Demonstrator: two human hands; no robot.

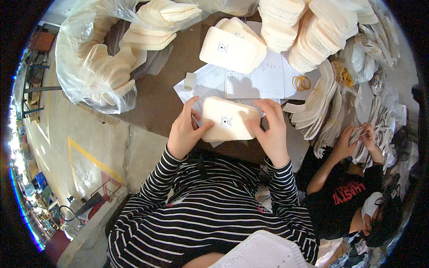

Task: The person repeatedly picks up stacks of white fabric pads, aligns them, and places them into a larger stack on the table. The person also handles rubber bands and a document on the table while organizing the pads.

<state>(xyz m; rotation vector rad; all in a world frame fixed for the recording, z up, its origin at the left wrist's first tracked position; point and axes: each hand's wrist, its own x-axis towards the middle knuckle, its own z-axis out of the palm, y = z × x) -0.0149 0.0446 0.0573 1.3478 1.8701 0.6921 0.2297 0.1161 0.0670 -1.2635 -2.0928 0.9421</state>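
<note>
Between my two hands is a small stack of cream-coloured flat pads (pixel 232 109) with rounded corners and a printed mark on the top one. My left hand (pixel 184 132) grips its left end, the thumb on the top face. At the right end, my right hand (pixel 274 133) holds it with its thumb pressed on top and fingers curled around the far side. The stack is just above the near edge of the table, over some papers. Beyond it lie more cream pads (pixel 234 44), the top one carrying a similar printed mark.
Printed sheets and an open notebook (pixel 254 82) lie under the pads. Rubber bands (pixel 301 82) rest to the right. Tall rows of cream pieces (pixel 319 38) stand at the back right, and a clear plastic bag (pixel 73 58) of them at left. A co-worker's hands (pixel 353 138) handle strips at right.
</note>
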